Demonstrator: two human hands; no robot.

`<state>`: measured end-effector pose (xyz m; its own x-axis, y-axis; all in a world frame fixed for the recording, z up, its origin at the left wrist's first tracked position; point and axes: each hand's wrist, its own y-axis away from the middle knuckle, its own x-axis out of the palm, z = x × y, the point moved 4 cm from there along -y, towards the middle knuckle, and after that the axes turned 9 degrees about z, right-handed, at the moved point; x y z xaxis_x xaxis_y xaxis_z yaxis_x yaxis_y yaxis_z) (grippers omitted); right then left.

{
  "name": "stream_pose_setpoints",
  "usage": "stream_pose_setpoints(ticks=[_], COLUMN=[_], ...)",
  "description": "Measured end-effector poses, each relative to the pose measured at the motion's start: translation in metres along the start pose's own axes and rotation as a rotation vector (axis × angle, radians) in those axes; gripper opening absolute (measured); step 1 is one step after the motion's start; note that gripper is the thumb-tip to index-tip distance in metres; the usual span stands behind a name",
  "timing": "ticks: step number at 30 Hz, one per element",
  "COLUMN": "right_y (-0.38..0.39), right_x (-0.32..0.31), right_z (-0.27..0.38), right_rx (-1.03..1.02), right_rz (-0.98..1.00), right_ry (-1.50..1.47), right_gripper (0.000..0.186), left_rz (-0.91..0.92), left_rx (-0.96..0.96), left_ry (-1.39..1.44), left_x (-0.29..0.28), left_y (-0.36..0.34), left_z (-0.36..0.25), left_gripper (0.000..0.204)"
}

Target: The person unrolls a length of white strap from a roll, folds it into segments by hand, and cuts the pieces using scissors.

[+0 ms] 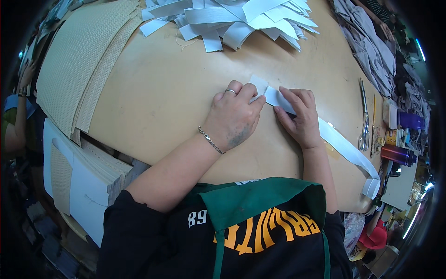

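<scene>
A long flat white band [344,142] that looks like elastic runs across the table on my right and curls down at the edge. My right hand [301,118] holds it near its end, thumb below and fingers bent over it. Just left of that end lies a short white piece of band [259,83], its edge close against the long one. Curled fingers of my left hand [238,111] pinch this short piece; part of it is hidden under them. Whether the two pieces are joined or only touch, I cannot tell.
A heap of cut white strips [241,16] lies at the far side. Woven-textured beige sheets [88,51] are stacked at left. Scissors [364,118], a purple bottle [398,155] and grey cloth [367,42] lie along the right. Other people's arms show at both sides.
</scene>
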<state>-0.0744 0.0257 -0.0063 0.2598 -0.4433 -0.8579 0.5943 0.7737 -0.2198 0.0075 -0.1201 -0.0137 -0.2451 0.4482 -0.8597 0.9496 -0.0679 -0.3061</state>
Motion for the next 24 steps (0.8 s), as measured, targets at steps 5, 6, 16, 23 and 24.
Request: stream_pose_setpoints(ticks=[5, 6, 16, 23, 24], right_y=[-0.0007, -0.0007, -0.0001, -0.0002, -0.0002], right_x=[0.0034, 0.0036, 0.0045, 0.0045, 0.0048], right_z=[0.0045, 0.0043, 0.0036, 0.0051, 0.005], right_rx=[-0.02, -0.019, -0.038, -0.024, -0.024], right_rz=[0.034, 0.034, 0.023, 0.03, 0.03], right_ry=[0.145, 0.146, 0.137, 0.169, 0.169], right_gripper=[0.036, 0.036, 0.033, 0.033, 0.033], left_rz=[-0.008, -0.008, -0.018, -0.016, -0.016], left_rx=[-0.004, -0.003, 0.002, -0.008, -0.008], left_ry=[-0.02, -0.02, -0.013, 0.008, 0.008], left_x=[0.0011, 0.0013, 0.0011, 0.0006, 0.0006], left_y=[0.0003, 0.0001, 0.0001, -0.0001, -0.0003], left_z=[0.0005, 0.0007, 0.0014, 0.001, 0.0012], left_gripper=[0.026, 0.026, 0.027, 0.025, 0.025])
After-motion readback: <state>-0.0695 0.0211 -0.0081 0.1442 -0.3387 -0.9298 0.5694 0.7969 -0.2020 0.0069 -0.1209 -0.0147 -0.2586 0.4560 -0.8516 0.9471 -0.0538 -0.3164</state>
